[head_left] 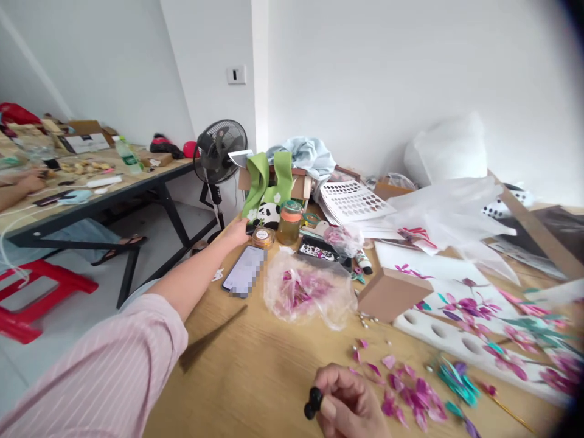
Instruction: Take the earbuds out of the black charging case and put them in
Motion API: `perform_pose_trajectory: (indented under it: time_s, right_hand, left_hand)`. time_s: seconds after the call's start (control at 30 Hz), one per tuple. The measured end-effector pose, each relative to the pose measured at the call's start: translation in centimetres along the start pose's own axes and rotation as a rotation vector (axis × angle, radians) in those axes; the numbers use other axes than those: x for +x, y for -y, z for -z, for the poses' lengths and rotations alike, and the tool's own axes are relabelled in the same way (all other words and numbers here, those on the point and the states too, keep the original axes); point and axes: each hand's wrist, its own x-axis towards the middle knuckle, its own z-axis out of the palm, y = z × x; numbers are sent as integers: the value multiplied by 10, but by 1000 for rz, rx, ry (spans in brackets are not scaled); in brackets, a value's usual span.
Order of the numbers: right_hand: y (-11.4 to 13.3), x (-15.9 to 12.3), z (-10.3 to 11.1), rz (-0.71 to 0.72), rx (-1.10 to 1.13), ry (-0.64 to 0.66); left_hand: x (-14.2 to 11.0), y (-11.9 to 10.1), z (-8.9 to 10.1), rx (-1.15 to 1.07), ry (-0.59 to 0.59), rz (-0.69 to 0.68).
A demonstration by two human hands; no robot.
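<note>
My left arm stretches forward over the table, and my left hand (pixel 238 232) pinches the lower left edge of a green bag (pixel 267 198) with a panda on its front; its fingertips are partly hidden. Close by are a round lidded tub (pixel 263 237) and a phone (pixel 245 272). Low in the middle, my right hand (pixel 349 401) is closed, thumb against fingers, on a small black rounded object (pixel 312 403) with two lobes. Loose magenta petals (pixel 417 392) lie just right of it. A clear plastic bag of magenta petals (pixel 305 289) sits farther in.
A jar of amber liquid (pixel 289 224) stands beside the bag. To the right are a brown cardboard piece (pixel 391 295), a white foam strip (pixel 438 331) and flower pieces. A black fan (pixel 221 152) stands behind; a red stool (pixel 41 298) and another person's hand (pixel 31 181) are left.
</note>
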Motion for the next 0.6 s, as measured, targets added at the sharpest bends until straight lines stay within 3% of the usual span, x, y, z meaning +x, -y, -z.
perform_pose_trajectory:
  time_s: [0.17,0.3,0.43,0.5,0.6]
  right_hand:
    - [6,0,-11,0,126,-159]
    - [6,2,-14,44,214,-119]
    - [7,3,-20,22,219,-76]
    - [8,3,-24,20,212,-71]
    - [7,3,-28,30,206,-73]
  left_hand:
    - [-14,-6,23,-2,-56,-39]
    - [-55,-22,62,-14,-179,-110]
    - [-146,-57,90,-330,-232,-425]
    - [-202,-75,89,-491,-157,-543]
    - [-272,-93,70,-734,62,-525]
